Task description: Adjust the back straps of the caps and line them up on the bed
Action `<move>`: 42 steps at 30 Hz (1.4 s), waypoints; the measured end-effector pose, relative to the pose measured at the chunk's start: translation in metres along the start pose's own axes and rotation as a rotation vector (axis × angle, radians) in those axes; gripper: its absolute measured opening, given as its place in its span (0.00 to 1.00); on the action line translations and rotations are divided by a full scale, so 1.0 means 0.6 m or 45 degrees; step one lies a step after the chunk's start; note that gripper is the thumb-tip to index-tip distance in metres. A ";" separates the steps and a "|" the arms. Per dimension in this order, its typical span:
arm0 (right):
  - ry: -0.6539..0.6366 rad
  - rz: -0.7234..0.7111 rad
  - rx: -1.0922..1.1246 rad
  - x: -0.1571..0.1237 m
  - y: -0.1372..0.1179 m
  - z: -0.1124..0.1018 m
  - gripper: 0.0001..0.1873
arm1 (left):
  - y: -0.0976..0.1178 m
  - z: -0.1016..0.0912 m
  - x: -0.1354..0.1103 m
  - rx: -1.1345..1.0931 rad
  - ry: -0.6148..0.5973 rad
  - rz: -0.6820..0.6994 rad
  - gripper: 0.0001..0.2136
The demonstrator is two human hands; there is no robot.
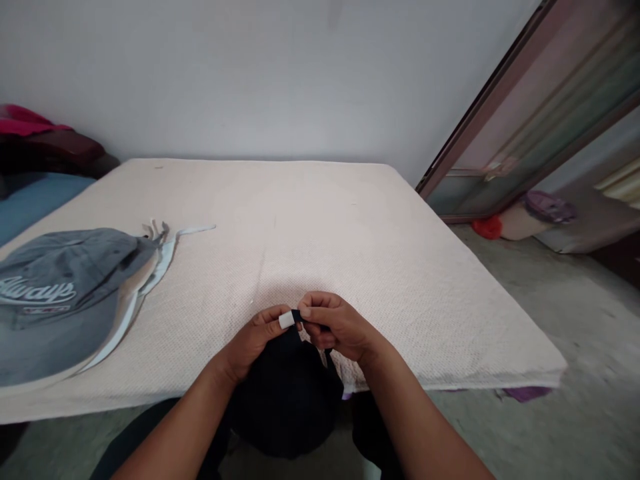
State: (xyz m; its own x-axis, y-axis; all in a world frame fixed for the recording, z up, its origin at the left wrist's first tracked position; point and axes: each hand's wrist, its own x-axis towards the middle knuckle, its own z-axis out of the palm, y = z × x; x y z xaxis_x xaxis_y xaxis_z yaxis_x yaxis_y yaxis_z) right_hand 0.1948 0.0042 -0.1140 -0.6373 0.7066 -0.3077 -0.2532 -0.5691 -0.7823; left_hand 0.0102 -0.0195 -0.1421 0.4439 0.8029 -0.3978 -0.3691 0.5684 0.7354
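Note:
A black cap point(290, 407) hangs at the near edge of the table, its crown turned down toward my lap. My left hand point(257, 337) is closed in a pinch at the cap's back strap, where a small white piece point(287, 320) shows at the thumb tip; I cannot tell whether it is a label or a fastener. My right hand point(333, 323) pinches the end of the same black strap, close beside the left fingertips. On the left of the table lies a grey cap point(75, 260) with white lettering, several caps stacked under it with their pale brims showing.
A cream textured cloth covers the table point(400, 267), which stands against a pale wall point(280, 80). Pink and dark items point(50, 140) and a blue surface point(40, 200) are at the far left. To the right, bags point(530, 217) sit on the floor by a framed door.

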 end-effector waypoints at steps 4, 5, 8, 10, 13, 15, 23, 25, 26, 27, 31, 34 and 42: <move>-0.014 0.024 -0.006 -0.003 -0.001 0.000 0.11 | -0.001 -0.001 0.002 -0.003 -0.014 0.012 0.06; -0.018 0.027 -0.005 -0.003 -0.001 0.000 0.11 | -0.001 -0.001 0.002 -0.002 -0.020 0.010 0.06; -0.038 0.034 -0.006 -0.004 -0.002 -0.002 0.10 | -0.002 -0.001 0.002 0.013 -0.037 -0.002 0.06; -0.058 0.038 -0.018 -0.004 -0.002 -0.004 0.09 | -0.003 0.000 0.002 0.029 -0.048 -0.016 0.06; -0.072 0.048 -0.053 -0.004 -0.001 -0.007 0.09 | -0.004 0.000 0.002 0.058 -0.063 -0.031 0.06; -0.071 0.057 -0.067 -0.004 -0.001 -0.009 0.09 | -0.002 0.002 0.003 0.081 -0.066 -0.033 0.06; -0.090 -0.002 -0.069 -0.005 -0.001 -0.006 0.11 | 0.006 0.010 0.002 0.133 -0.069 -0.012 0.08; -0.086 -0.013 -0.095 -0.005 -0.001 -0.006 0.11 | 0.009 0.010 0.001 0.124 -0.040 0.008 0.07; -0.081 -0.015 -0.117 -0.005 -0.001 -0.007 0.12 | 0.010 0.010 0.001 0.118 -0.024 0.018 0.07; -0.076 -0.019 -0.141 -0.005 -0.002 -0.007 0.12 | 0.011 0.011 0.001 0.112 -0.015 0.022 0.08; -0.102 -0.060 -0.211 -0.008 -0.005 -0.007 0.12 | 0.013 0.012 -0.002 0.091 -0.087 -0.009 0.13; -0.135 -0.071 -0.289 -0.009 -0.010 -0.007 0.12 | 0.011 0.011 -0.004 0.113 -0.115 -0.019 0.13; -0.250 -0.040 -0.310 -0.008 -0.015 -0.011 0.13 | 0.014 0.012 -0.009 0.129 -0.088 -0.066 0.14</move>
State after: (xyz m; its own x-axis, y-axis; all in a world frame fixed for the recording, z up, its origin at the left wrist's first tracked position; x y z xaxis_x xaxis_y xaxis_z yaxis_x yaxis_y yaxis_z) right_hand 0.2051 0.0091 -0.1091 -0.7664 0.6138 -0.1894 -0.1084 -0.4143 -0.9037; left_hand 0.0102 -0.0204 -0.1297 0.5169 0.7566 -0.4006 -0.2610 0.5849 0.7679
